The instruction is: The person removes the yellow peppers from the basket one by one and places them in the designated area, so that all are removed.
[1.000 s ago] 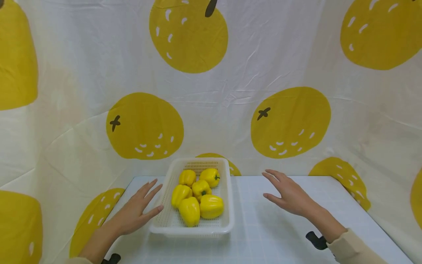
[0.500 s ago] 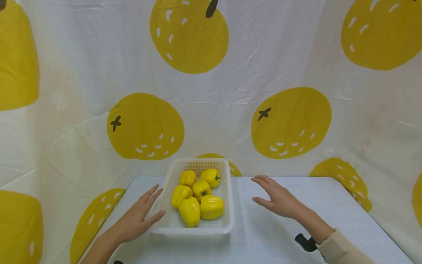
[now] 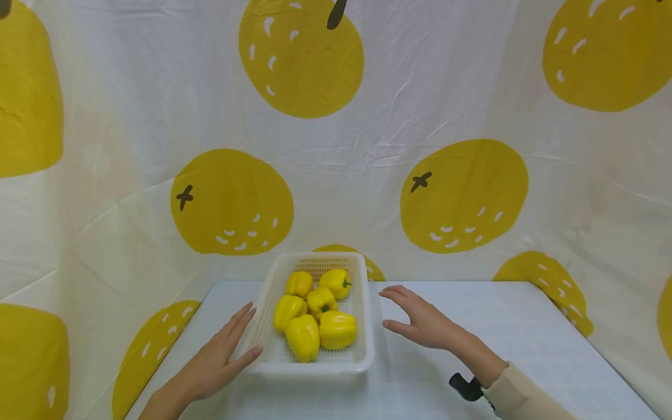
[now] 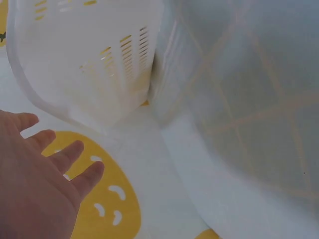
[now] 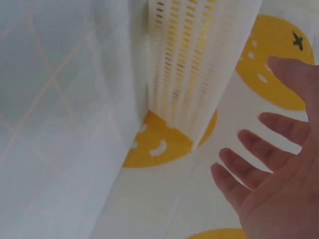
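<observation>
Backdrop cloth point(image 3: 336, 151) with big yellow fruit prints wraps the back and both sides; it hangs right behind the table point(image 3: 472, 326), so no room past the far edge. Table is pale with a grid pattern, bare surface to the right of the basket and at the front. White perforated basket point(image 3: 362, 315) sits left of centre, long side running away from the person, far end close to the cloth. Six yellow peppers point(image 3: 336, 328) lie loose inside, piled toward the middle. Left hand point(image 3: 220, 356) is flat, fingers straight, thumb tip touching or just beside the near-left corner of the rim; can't tell if there's real contact. Right hand point(image 3: 420, 318) is spread and relaxed, holding nothing, hovering just beside the right wall, not touching. Judgement: this looks like a two-sided grasp lining up. Do it well by taking the rim on both long sides at matching points, lifting level so the peppers don't roll. Left table edge is near the left hand, so any slide should go right or toward the person.
</observation>
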`<state>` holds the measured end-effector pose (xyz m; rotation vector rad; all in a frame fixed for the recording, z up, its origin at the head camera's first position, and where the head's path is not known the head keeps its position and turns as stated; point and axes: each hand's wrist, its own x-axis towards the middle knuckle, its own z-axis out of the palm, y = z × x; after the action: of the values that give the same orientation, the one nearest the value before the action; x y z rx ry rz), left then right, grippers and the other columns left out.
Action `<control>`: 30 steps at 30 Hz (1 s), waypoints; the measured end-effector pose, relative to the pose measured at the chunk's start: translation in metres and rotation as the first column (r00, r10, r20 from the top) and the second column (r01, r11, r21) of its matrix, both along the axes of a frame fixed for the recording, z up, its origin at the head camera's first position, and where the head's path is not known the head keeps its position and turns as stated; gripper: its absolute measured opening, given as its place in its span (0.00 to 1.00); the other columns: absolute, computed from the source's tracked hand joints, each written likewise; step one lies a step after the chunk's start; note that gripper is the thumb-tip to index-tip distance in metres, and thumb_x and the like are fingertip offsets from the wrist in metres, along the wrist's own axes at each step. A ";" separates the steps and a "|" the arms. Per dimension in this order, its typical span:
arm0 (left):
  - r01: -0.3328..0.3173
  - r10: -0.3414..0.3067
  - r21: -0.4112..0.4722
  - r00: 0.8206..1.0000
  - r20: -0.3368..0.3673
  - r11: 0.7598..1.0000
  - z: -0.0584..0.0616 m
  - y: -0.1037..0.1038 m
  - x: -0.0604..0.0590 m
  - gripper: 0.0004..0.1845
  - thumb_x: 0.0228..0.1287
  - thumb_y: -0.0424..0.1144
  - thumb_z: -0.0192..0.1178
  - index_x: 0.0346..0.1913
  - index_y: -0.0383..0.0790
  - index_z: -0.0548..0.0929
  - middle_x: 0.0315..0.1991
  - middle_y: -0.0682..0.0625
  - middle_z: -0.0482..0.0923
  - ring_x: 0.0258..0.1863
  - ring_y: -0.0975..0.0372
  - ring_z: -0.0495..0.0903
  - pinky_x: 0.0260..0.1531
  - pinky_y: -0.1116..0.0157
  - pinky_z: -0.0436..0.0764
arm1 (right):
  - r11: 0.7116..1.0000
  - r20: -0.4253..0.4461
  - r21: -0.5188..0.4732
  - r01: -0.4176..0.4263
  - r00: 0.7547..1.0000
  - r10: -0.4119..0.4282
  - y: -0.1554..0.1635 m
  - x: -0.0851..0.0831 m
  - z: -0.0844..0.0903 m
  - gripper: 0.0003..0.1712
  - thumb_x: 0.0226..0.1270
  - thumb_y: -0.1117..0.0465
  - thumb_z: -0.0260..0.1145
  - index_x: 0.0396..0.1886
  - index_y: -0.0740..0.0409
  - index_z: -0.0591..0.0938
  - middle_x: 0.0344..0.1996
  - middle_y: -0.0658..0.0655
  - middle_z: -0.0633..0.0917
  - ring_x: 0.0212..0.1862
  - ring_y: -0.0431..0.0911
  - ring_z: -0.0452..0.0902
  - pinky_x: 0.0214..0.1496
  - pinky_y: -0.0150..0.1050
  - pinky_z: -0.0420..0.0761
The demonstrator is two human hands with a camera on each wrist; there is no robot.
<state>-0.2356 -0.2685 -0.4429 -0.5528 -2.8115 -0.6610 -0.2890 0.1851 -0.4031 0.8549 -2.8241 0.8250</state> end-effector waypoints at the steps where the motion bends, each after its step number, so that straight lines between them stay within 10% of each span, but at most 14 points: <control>1: -0.002 0.002 -0.003 1.000 0.004 1.000 0.000 0.001 0.001 0.44 0.73 0.65 0.54 0.82 0.48 0.55 0.83 0.50 0.48 0.76 0.44 0.60 0.64 0.34 0.68 | 1.000 0.003 -0.007 -0.012 1.000 0.012 -0.002 0.000 0.000 0.35 0.70 0.47 0.70 0.73 0.51 0.73 0.71 0.55 0.72 0.70 0.56 0.70 0.67 0.62 0.74; 18: -0.076 0.076 -0.011 0.972 0.220 0.997 -0.007 0.011 0.005 0.51 0.70 0.74 0.46 0.84 0.49 0.44 0.84 0.50 0.38 0.73 0.42 0.66 0.62 0.35 0.71 | 0.989 0.102 -0.064 -0.134 0.985 0.140 -0.041 -0.001 0.000 0.35 0.71 0.46 0.68 0.74 0.50 0.71 0.74 0.57 0.68 0.72 0.54 0.67 0.69 0.59 0.73; 30: -0.094 0.094 -0.013 0.971 0.219 0.996 -0.011 0.015 0.006 0.53 0.69 0.75 0.46 0.84 0.44 0.46 0.84 0.47 0.39 0.76 0.44 0.61 0.67 0.38 0.67 | 0.988 0.025 0.060 -0.140 0.990 0.138 -0.065 -0.002 0.001 0.36 0.71 0.48 0.70 0.76 0.47 0.70 0.75 0.55 0.67 0.70 0.52 0.71 0.66 0.57 0.77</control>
<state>-0.2299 -0.2534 -0.4536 -0.3636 -3.0207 -0.7418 -0.2912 0.1197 -0.4020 1.0689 -2.8481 0.7700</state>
